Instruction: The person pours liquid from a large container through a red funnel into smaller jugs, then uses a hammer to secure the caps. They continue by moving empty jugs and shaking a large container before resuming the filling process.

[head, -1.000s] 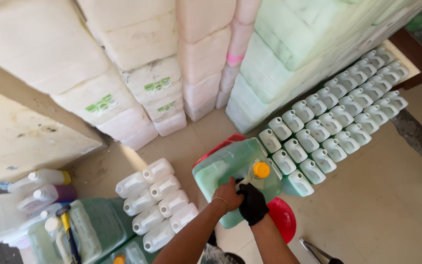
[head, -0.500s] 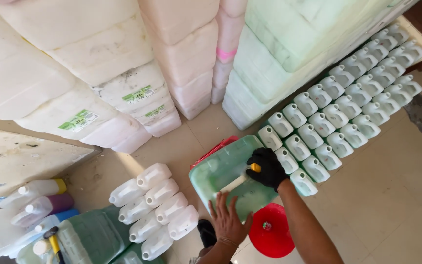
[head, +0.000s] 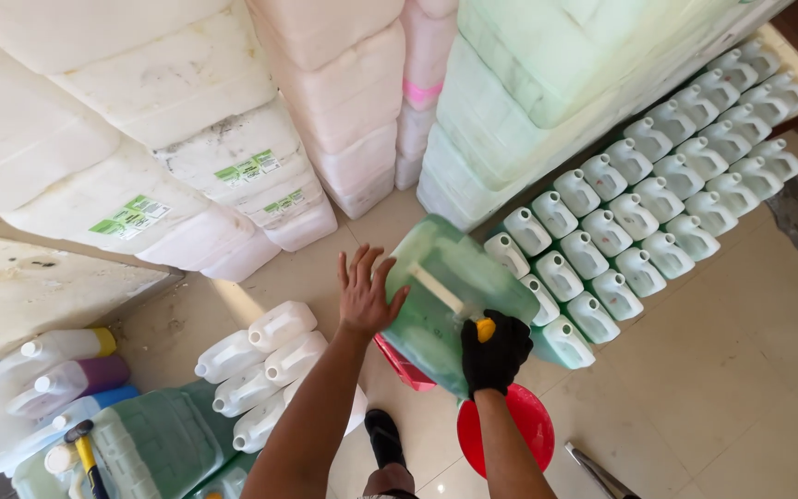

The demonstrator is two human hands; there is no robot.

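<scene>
A large translucent green jerry can (head: pixel 445 286) stands tilted on the floor in the middle of the view. My right hand (head: pixel 494 351), in a black glove, is closed around its yellow cap (head: pixel 485 329) at the near top corner. My bare left hand (head: pixel 365 293) has its fingers spread and rests flat against the can's left side. A red funnel (head: pixel 510 430) lies on the floor just below my right hand. A red object (head: pixel 404 368) pokes out beneath the can.
Rows of small white capped jugs (head: pixel 658 203) stand to the right. More white jugs (head: pixel 270 360) lie at left. Tall stacks of white, pink and green jerry cans (head: pixel 344 111) rise behind. Another green can (head: pixel 154 444) and a hammer (head: pixel 85 448) sit at lower left.
My left hand rose from low beside the can to press against its left side. The can tipped more upright, and my gloved right hand stayed at the yellow cap.
</scene>
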